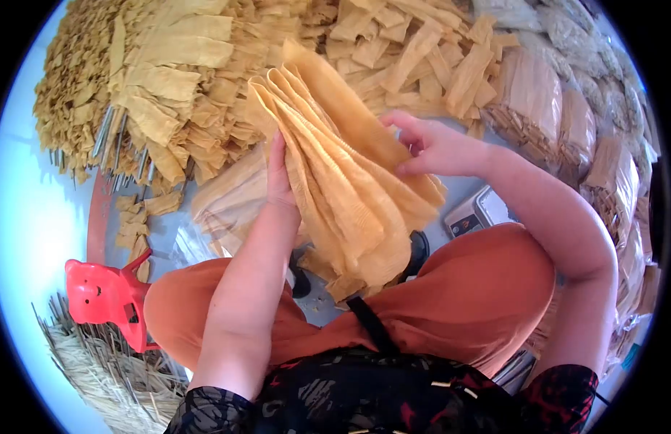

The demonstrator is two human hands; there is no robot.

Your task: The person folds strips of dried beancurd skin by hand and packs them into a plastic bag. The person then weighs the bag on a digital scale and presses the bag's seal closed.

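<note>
A bundle of folded yellow-tan sheets [350, 195] is held up in front of my knees, its layers fanned at the upper end. My left hand [280, 173] grips its left side, with most of the fingers hidden behind the sheets. At the bundle's right edge is my right hand [422, 147], its fingers bent and apart, the fingertips by the outer sheet. Whether they pinch the sheet cannot be made out.
Large piles of similar sheets [176, 65] lie ahead, with metal rods at the left. Plastic-wrapped bundles [527, 94] line the right. A red plastic stool [104, 293] stands at left, a scale [477, 212] beyond my right knee. Thin sticks [111, 369] lie lower left.
</note>
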